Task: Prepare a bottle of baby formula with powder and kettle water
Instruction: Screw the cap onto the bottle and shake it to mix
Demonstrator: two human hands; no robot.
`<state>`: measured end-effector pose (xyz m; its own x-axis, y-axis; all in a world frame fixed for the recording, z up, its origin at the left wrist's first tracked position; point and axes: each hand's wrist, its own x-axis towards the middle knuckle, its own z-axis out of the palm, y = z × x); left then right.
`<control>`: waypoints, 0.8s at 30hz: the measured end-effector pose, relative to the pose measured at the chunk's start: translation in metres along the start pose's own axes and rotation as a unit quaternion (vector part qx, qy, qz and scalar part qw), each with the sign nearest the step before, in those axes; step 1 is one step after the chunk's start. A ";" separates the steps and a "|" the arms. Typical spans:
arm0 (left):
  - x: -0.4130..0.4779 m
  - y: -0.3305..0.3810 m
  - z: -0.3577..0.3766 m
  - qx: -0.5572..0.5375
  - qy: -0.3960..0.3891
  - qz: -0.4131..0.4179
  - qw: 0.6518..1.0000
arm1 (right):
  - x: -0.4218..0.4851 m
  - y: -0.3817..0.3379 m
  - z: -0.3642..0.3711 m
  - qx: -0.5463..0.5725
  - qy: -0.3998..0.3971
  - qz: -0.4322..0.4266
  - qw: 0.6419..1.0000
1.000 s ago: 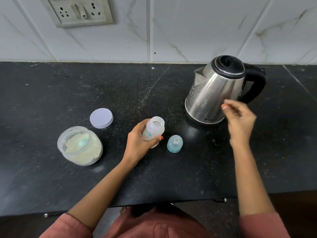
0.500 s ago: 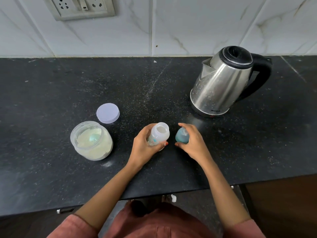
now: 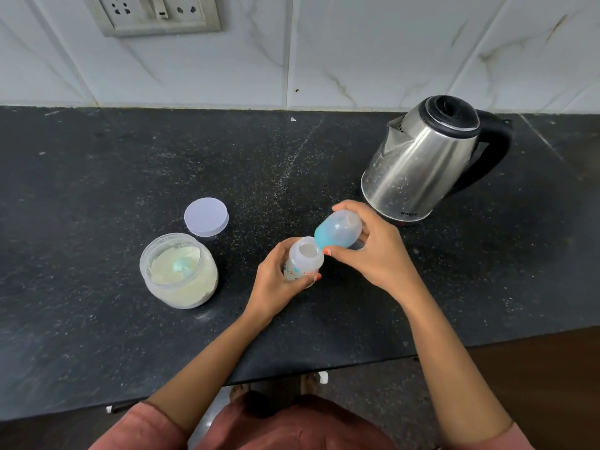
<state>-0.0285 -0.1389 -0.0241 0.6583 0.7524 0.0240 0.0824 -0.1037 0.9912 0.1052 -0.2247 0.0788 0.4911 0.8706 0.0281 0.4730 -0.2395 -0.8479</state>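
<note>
Head view, and both hands are working over the middle of the dark speckled surface (image 3: 97, 177), a little toward its front edge. The left hand (image 3: 276, 284) is wrapping its fingers and thumb round the body of the small baby bottle (image 3: 305, 258), gripping it upright. The mouth is standing open and uncovered. The inside is looking pale, and what is in it cannot be made out from here.

The right hand (image 3: 376, 254) is holding the teat cap (image 3: 337, 229), fingers curling over the top and thumb pinching underneath. The cap is lying tilted on its side in the air. Its blue collar end is pointing down at the bottle's mouth and meeting the rim, and its clear dome end is pointing away toward the kettle.

The steel kettle (image 3: 418, 167) is standing toward the back right of the surface, just beyond the right hand. Its black lid is sitting closed, its spout is facing left and its handle is facing the right edge. Nothing of its contents is showing.

Left of the bottle, well apart from it, the clear powder jar (image 3: 180, 280) is sitting open, mostly filled with cream-coloured powder. A pale teal scoop (image 3: 181, 264) is lying half buried in it. The jar's round white lid (image 3: 206, 216) is lying flat just behind the jar, toward the back edge.

Beyond the back edge, white marbled wall tiles (image 3: 373, 50) are carrying a socket plate (image 3: 156, 11) at upper left.
</note>
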 end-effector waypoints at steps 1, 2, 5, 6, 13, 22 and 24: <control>0.000 -0.001 -0.001 -0.003 -0.003 0.002 1.000 | 0.000 -0.003 0.004 0.002 -0.014 -0.004 1.000; -0.001 -0.001 -0.001 -0.006 -0.006 0.003 1.000 | 0.000 -0.005 0.008 -0.001 -0.025 -0.006 1.000; -0.002 -0.002 -0.003 -0.003 -0.013 0.005 1.000 | 0.000 -0.005 0.021 -0.018 -0.051 -0.005 0.999; -0.002 -0.003 -0.003 0.000 -0.015 0.006 1.000 | 0.000 -0.005 0.024 -0.025 -0.056 -0.003 0.998; -0.002 -0.007 -0.003 0.006 -0.018 0.012 1.000 | -0.001 -0.004 0.035 -0.085 -0.066 0.002 0.994; -0.003 -0.008 -0.002 0.019 -0.003 0.027 0.999 | -0.004 -0.007 0.043 -0.195 -0.002 0.010 0.981; -0.003 -0.008 -0.003 0.023 -0.003 0.029 0.999 | -0.006 -0.002 0.044 -0.156 -0.024 0.023 0.987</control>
<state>-0.0328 -0.1384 -0.0322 0.6668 0.7408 0.0814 0.0770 -0.1771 0.9812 0.0691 -0.2107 0.0570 0.4849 0.8737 -0.0382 0.6575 -0.3930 -0.6429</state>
